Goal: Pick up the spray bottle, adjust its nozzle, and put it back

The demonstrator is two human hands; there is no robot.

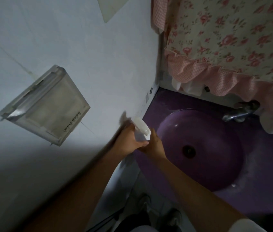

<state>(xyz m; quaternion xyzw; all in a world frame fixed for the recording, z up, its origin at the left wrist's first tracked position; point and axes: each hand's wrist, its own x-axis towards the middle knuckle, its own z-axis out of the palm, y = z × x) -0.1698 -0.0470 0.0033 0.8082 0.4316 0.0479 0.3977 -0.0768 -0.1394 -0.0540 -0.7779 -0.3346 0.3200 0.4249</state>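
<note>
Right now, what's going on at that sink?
A person is holding a white spray bottle in both hands at the left edge of a purple sink. The left hand wraps around its body, while the right hand sits at the nozzle end, fingers on it. The bottle is lifted, close to the wall, not set down. A faucet sits at the basin's far side under a floral curtain.

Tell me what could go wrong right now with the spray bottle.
The spray bottle is held in both hands over the sink edge; if the left hand slips while the right hand works near the nozzle end, it may drop into the basin. The head sits close to the wall, so an accidental squeeze could spray something nearby; I can't tell which way it points. The dim, blurred view may make the nozzle setting hard to read.
</note>
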